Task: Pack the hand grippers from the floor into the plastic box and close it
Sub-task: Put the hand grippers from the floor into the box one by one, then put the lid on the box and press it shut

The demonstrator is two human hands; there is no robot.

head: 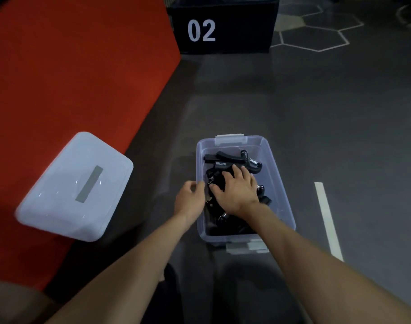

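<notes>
Where the red mat point(66, 73) covers the left part of the dark floor point(316, 108), the box's lid point(75, 187) lies flat, resting on the mat's right edge and overhanging onto the floor; it is pale translucent plastic with a grey strip point(89, 184) along its middle. Beyond the mat's far right corner stands a black box point(223, 26) marked "02" in white. Near the floor's centre sits the clear plastic box point(282, 195), open, with pale latches at its far and near ends. Just outside the box's left wall is the left hand point(190, 201), its fingers loosely curled toward the rim; whether they touch the rim or hold anything cannot be told. Inside the box lie the hand grippers point(232, 157), black with metal springs, piled from the far end to the near end, their exact number unclear. Over the middle of that pile rests the right hand point(237, 194), palm down, fingers spread and laid on the black handles, not visibly closed around any one of them. Both forearms reach in from the near edge of the view. To the right of the box, well apart from it, a white line point(328, 220) runs along the floor, and white hexagon outlines point(316, 31) mark the far right corner.
</notes>
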